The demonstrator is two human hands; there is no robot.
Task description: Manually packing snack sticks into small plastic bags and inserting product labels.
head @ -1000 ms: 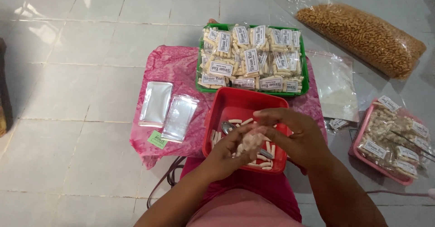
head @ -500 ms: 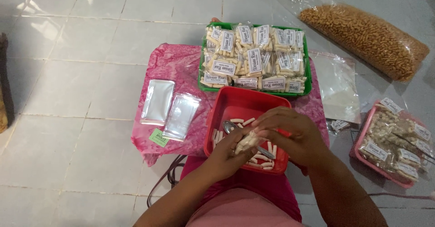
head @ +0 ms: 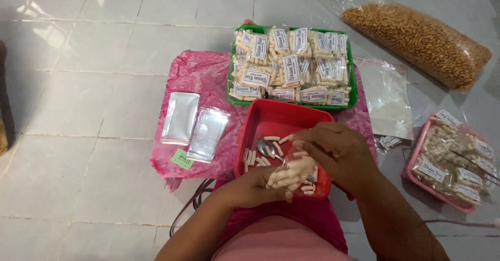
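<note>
Both hands together over the red tub (head: 260, 116): left hand (head: 260, 184) cupped under a small packet (head: 291, 172) of pale sticks, right hand (head: 333, 151) pinching its top end. Packet's long axis slanting toward the tub's right edge, spoon (head: 266, 147) just left.

Tub (head: 260, 116) on lap with spoon (head: 266, 147) inside, packet tray (head: 354, 92) behind it, empty pouches (head: 194, 124) left, second tray (head: 412, 162) right

Soft daylight, tile glare, slight blur
</note>
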